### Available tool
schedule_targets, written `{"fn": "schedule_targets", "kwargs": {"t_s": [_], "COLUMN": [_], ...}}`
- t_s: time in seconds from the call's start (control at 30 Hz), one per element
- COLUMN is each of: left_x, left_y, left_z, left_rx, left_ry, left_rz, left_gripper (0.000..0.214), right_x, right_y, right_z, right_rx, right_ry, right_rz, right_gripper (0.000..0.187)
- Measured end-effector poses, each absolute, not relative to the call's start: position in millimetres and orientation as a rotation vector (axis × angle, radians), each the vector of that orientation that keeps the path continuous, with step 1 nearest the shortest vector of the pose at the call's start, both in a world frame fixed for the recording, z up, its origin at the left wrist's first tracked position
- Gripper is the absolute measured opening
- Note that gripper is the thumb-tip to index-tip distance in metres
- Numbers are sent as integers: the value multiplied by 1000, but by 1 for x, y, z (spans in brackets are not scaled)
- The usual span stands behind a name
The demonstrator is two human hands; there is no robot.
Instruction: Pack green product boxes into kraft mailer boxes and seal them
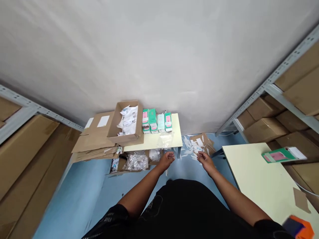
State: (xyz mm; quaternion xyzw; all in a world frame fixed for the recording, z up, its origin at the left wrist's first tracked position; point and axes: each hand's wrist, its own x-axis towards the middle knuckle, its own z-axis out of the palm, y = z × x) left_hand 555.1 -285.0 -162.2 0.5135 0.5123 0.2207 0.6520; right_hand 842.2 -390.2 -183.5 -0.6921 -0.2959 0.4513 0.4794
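Both hands are out in front of the body, well apart, with the left hand (166, 161) close to the front edge of the pale worktop (176, 129) and the right hand (205, 161) out beyond its right end. Fingers bend loosely on each side, though at this size I can't tell whether either set pinches anything. Just past the left fingertips, clear plastic (165, 141) lies across the worktop's front edge, and right behind it come the green boxes (152, 116), bunched together with pink panels showing on some and a paler carton (161, 122) among them. Directly to their left sits an open cardboard box (124, 138), loaded with crumpled white packets (129, 119), and beside that a stack of flattened cardboard (92, 141). Down below the worktop, a shiny heap of crinkled clear plastic (136, 162) bulges out. Over to the right, white scraps (191, 147) litter the blue floor (94, 199) beyond the right hand, some on a brown cardboard sheet (209, 142). Farther right stands a second table (249, 172), where a single green-and-pink box (279, 155) lies near the far edge, and cartons (266, 129) fill the metal shelving (276, 71) behind.
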Motion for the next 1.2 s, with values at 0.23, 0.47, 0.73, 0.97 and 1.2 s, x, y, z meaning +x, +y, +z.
{"fn": "schedule_targets", "kwargs": {"t_s": [0.23, 0.47, 0.73, 0.97, 1.2], "left_x": [494, 479, 469, 457, 413], "left_y": [-262, -252, -234, -242, -257], "left_z": [-163, -170, -157, -139, -134], "left_rx": [1048, 908, 710, 569, 464], "left_ry": [1250, 1364, 1538, 1655, 1719], "left_rz": [593, 744, 1013, 1172, 1266], "left_gripper": [42, 42, 44, 41, 41], "right_x": [794, 787, 766, 726, 674], "right_y": [-338, -265, -159, -110, -94], "right_z": [-176, -180, -187, -186, -186], "right_rx": [-1683, -1663, -1482, -1337, -1270], "right_ry": [-875, -1062, -1365, -1544, -1642], "right_rz": [1210, 1369, 1605, 1728, 1794], "right_gripper": [50, 49, 49, 45, 43]}}
